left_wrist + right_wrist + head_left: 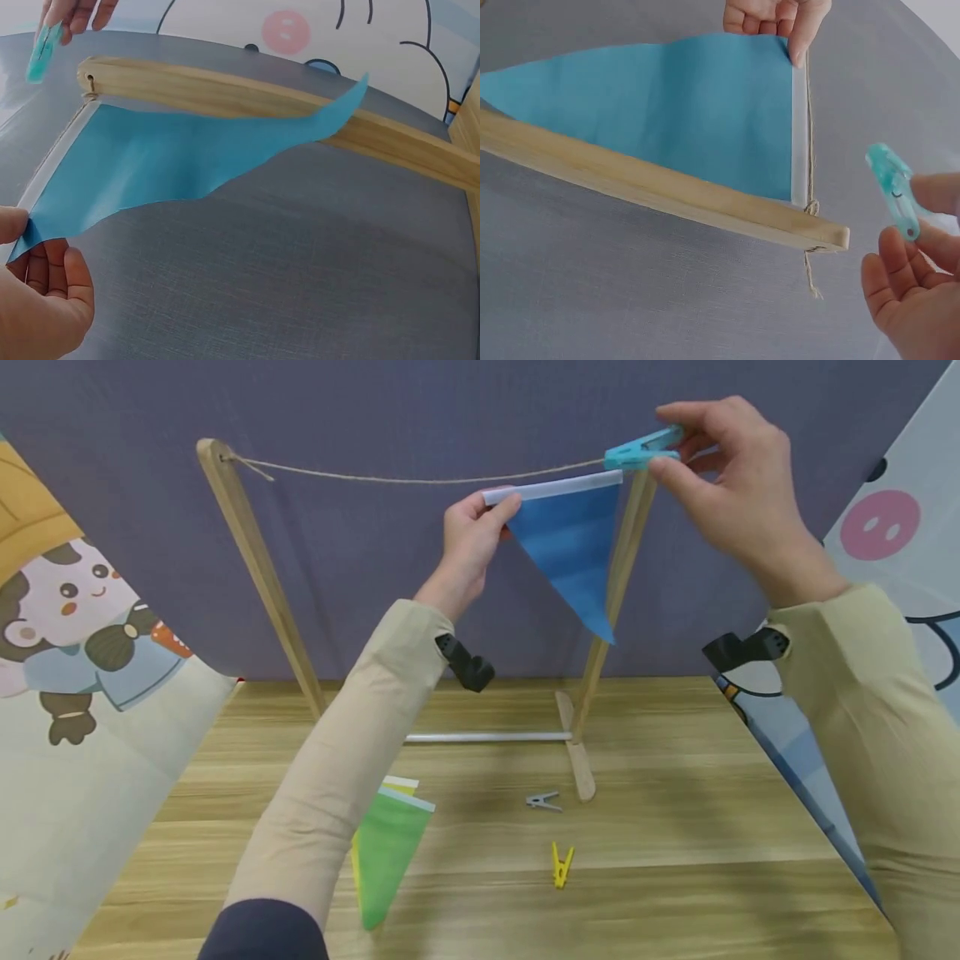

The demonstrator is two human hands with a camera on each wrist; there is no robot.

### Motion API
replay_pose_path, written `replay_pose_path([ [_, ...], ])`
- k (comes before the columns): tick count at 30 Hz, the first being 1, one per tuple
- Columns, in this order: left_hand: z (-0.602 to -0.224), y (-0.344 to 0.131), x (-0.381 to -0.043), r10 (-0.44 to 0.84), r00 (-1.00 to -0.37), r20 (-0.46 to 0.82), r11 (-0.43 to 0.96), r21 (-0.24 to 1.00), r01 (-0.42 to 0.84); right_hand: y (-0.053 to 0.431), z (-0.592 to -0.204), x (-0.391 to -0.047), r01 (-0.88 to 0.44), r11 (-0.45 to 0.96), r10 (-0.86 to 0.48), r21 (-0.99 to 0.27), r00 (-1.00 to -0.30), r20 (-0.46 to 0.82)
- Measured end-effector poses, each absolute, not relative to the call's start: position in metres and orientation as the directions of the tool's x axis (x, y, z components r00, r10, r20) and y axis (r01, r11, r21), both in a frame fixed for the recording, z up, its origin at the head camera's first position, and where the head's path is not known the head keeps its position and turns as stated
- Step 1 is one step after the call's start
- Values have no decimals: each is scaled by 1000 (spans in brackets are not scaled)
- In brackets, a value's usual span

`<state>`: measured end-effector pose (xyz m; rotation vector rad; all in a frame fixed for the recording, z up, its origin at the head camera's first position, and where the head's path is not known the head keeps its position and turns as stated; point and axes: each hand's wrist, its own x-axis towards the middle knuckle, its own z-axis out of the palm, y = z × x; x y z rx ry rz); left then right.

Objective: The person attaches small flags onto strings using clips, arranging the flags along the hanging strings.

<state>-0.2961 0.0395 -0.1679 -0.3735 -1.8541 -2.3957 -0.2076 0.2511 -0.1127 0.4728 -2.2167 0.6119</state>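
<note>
A blue triangular pennant [573, 539] with a white top band hangs from my left hand [474, 539], which pinches the band's left corner between thumb and fingers. The band lies along the twine [390, 482], close to the right post [626, 552]. My right hand [738, 477] pinches a light-blue clothespin [641, 450] by its handles, up by the right post's top. In the right wrist view the clothespin [892, 191] is apart from the twine and the pennant [705, 112]. The left wrist view shows the pennant [157, 150] stretching sideways with its tip curled.
On the wooden table [675, 827] lie a grey clothespin [543, 801], a yellow clothespin [561, 865] and a green pennant [393, 852] over a yellow one. The stand has a left post [262, 568], a white crossbar [487, 737] and a wooden foot [579, 768].
</note>
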Motion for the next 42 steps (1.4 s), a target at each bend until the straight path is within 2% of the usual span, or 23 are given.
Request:
replay_pose_path([
  [2,-168,40,-297,72,-965,253,-267,937,226,249,-109,-211,-507,819,-138,-269,-629,765],
  [9,-166,42,-299,63,-960,272,-253,935,248,246,-94,-221,-452,823,-89,-343,-700,708],
  [16,-164,45,-302,47,-963,267,-271,931,245,243,-79,-229,-431,866,-170,-254,-732,660],
  [31,-160,47,-301,32,-965,261,-265,933,243,237,-64,-247,-382,894,-217,-234,-826,520],
  [42,-158,47,-301,25,-963,270,-237,937,256,233,-56,-250,-392,906,-274,-163,-833,481],
])
